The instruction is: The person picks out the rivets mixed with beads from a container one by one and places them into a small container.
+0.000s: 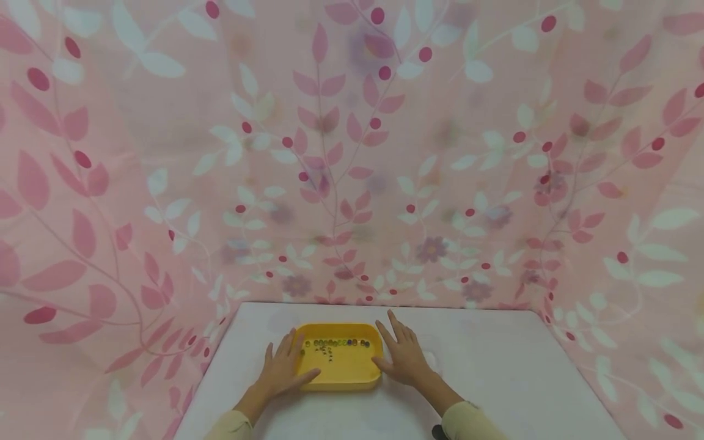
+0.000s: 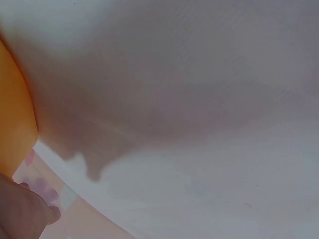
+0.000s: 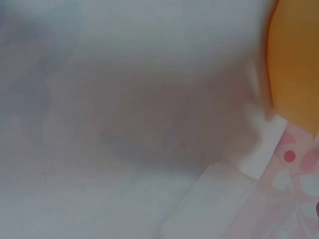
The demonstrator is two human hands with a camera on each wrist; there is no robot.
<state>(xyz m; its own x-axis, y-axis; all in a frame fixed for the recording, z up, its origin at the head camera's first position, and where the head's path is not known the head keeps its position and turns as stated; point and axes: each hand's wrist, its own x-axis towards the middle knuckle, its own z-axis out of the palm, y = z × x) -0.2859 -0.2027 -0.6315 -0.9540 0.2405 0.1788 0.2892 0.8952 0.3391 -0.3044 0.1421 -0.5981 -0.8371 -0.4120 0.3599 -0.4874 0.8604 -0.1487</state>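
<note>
A yellow tray (image 1: 341,370) sits on the white bench (image 1: 495,379) directly between the two hands, its long axis running left to right across the person's front. The left hand (image 1: 283,366) lies flat against the tray's left end, fingers straight, thumb along the near-left corner — the right hand (image 1: 406,355) mirrors it at the right end, fingers extended and spread. Both are equally close, touching the rim but curled round nothing. A row of small beads (image 1: 337,343) lies inside along the far wall. A pale translucent box (image 3: 214,204) sits just right of the right hand.
</note>
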